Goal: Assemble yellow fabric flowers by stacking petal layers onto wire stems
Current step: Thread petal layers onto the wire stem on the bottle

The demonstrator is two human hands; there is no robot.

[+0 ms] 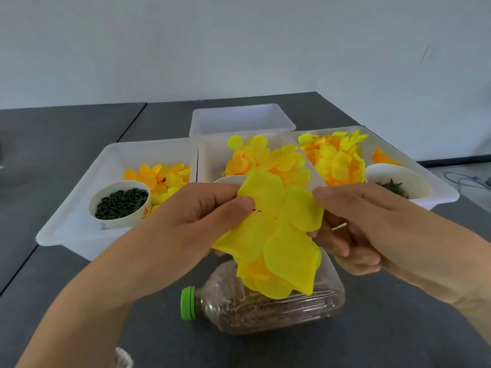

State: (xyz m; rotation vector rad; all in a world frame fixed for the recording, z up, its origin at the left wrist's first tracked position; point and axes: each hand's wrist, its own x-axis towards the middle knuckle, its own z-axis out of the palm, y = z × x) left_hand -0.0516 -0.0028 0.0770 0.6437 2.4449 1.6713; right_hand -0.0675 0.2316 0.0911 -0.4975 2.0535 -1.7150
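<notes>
A yellow fabric flower of stacked petal layers is held above the near middle of the dark bench. The left hand pinches its left petals between thumb and fingers; the right hand grips its right edge, fingers curled. Directly below lies a clear bottle with a green cap. Behind, toward the far edge, stand white trays of loose petals.

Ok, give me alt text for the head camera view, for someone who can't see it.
Two hands, left hand and right hand, pinch a large yellow fabric petal layer above a clear plastic bottle lying on a dark table. Behind sit white trays of yellow and orange petals and a paper cup of dark green pieces.
</notes>
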